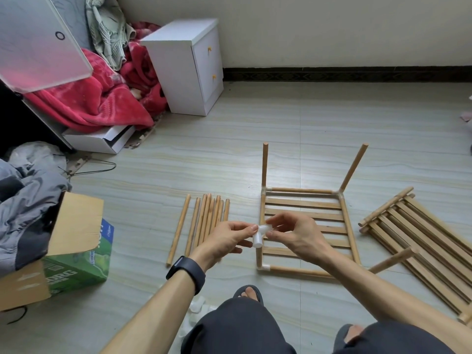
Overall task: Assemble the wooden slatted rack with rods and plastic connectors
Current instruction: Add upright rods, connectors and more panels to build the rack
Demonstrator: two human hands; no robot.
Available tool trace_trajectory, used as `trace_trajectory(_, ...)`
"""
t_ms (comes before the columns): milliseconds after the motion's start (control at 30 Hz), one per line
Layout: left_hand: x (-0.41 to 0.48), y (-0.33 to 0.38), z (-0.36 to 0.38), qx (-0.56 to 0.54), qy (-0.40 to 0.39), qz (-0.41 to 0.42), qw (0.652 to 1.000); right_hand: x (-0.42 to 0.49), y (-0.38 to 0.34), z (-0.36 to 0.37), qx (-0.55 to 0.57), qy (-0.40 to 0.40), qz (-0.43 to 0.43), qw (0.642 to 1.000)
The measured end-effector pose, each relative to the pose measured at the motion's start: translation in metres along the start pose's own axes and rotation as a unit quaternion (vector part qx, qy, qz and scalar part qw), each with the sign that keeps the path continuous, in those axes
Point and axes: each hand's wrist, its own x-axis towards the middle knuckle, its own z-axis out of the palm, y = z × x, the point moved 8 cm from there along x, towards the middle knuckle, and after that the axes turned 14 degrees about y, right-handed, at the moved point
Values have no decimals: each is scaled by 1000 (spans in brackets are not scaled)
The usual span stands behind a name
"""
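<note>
I find the left hand [224, 240] and right hand [293, 232] both pinching the plastic connector [259, 236] over the left rail of the slatted frame [304, 203]; loose rods [207, 221] lie near-to-far, nearer the left hand.

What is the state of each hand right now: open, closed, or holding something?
Left hand: pinches the white plastic connector.
Right hand: pinches the same connector from the other side.

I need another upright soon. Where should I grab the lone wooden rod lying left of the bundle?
Pinch the lone round wooden rod mid-length, from above: it lies flat, with bare floor either side, apart from the bundle of wooden rods.
</note>
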Motion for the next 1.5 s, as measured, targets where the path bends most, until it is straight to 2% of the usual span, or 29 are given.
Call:
trace_trajectory(433, 8, -10, 7, 57, -10, 46, 997, 0, 19, 1, 55, -3, 76, 996)
trace_trajectory(533, 8, -15, 7, 51, 4, 49, 997, 2, 22, 5, 79, 4, 102, 992)
trace_trajectory(667, 9, -13, 4, 54, 31, 74, 995, 7, 24, 3, 58, 37, 105, 992)
trace_trajectory(900, 7, -10, 3, 125, 75, 140, 979, -2, 34, 15, 154, 3, 177, 972)
trace_trajectory(1067, 7, -4, 1, 181, 82, 136, 971, 0, 36, 22, 166, -14, 198, 966)
trace_trajectory(1167, 12, 12, 5, 281, 74, 155, 944, -6, 39, 16, 156, -24, 205, 966)
trace_trajectory(1300, 26, 41, 20, 446, 94, 212, 864, -20, 38, 21, 131, -115, 221, 960)
trace_trajectory(1367, 28, 50, 27, 485, 102, 220, 840, -24, 34, 26, 115, -141, 206, 962)
trace_trajectory(1433, 29, 53, 29, 492, 106, 208, 839, -22, 31, 25, 98, -129, 179, 971)
trace_trajectory(1500, 28, 49, 26, 474, 116, 193, 851, -21, 30, 23, 89, -115, 158, 977)
